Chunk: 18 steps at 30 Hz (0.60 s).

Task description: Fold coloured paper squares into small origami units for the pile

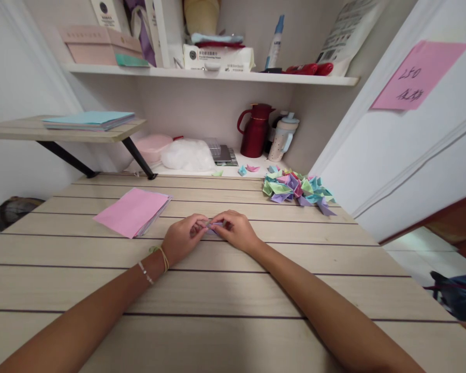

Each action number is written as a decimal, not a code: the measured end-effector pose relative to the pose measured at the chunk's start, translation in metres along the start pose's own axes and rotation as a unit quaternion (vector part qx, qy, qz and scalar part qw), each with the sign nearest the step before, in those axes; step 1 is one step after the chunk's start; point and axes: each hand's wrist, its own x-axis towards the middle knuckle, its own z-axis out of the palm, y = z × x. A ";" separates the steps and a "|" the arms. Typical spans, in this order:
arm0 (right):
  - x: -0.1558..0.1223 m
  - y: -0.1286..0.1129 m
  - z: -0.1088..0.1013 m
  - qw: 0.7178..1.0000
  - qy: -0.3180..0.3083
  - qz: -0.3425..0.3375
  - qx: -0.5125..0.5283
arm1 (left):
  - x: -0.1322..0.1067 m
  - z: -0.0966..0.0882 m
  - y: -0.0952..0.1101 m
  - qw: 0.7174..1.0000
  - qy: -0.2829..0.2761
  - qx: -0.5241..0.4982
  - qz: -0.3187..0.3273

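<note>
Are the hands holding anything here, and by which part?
The left hand and right hand pinch a small folded paper between their fingertips, one at each end; most of it is hidden.

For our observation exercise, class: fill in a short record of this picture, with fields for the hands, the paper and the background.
Hands: left hand and right hand both pinch a small folded paper at the table
Paper sheets: pink paper stack, left of the hands
Folded pieces: multicoloured pile, far right
Background: red jug by the wall
</note>
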 end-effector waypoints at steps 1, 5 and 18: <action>0.000 0.000 0.000 1.000 -0.001 0.002 0.004 | 0.000 0.000 0.000 1.000 0.001 0.001 0.002; 0.000 0.000 0.000 1.000 0.000 0.021 0.020 | 0.001 0.000 0.002 1.000 0.006 0.009 0.010; 0.001 0.002 0.000 0.999 -0.010 0.031 0.037 | 0.002 -0.002 0.004 1.000 0.000 0.022 0.021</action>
